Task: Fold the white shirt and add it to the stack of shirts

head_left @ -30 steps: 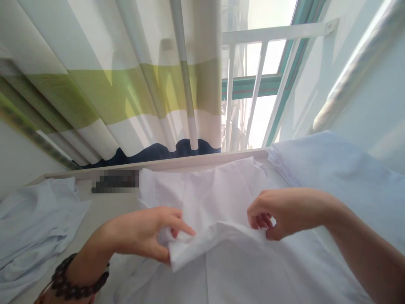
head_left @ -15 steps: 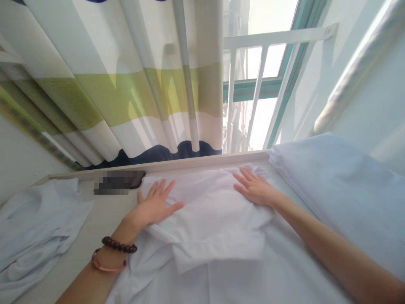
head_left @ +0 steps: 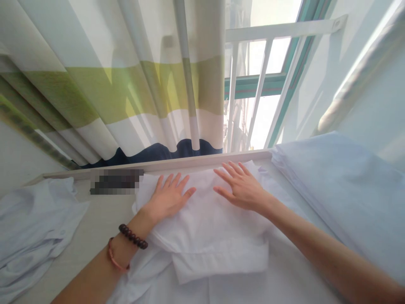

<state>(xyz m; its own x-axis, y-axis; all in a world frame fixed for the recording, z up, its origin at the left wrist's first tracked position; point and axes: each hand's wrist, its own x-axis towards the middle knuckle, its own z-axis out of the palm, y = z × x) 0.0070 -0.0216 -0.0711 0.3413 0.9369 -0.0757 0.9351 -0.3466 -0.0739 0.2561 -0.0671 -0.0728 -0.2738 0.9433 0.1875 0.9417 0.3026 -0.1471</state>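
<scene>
A white garment, likely a shirt [head_left: 202, 228], lies on the white surface before me, its upper part folded over with a straight band along the fold's near edge. My left hand [head_left: 169, 198] rests flat on its far left part, fingers spread. Dark beads and a copper-coloured bangle circle that wrist. Flat on the far right part of the cloth lies my right hand [head_left: 240, 185], fingers also apart. Neither hand grips anything. Beneath the fold, the rest of the cloth spreads toward me, partly hidden by my left forearm.
Another crumpled white garment [head_left: 34, 223] lies at the left. A dark, pixelated object [head_left: 117, 182] sits by the far ledge. Folded white fabric [head_left: 341, 177] is at the right. Beyond the ledge [head_left: 202, 159] hang a striped curtain [head_left: 148, 88] and a white railing [head_left: 281, 30] before the window.
Both hands have slid inward over the cloth and are closer together. The folded part's near edge sits slightly lower in view. The view has shifted a little.
</scene>
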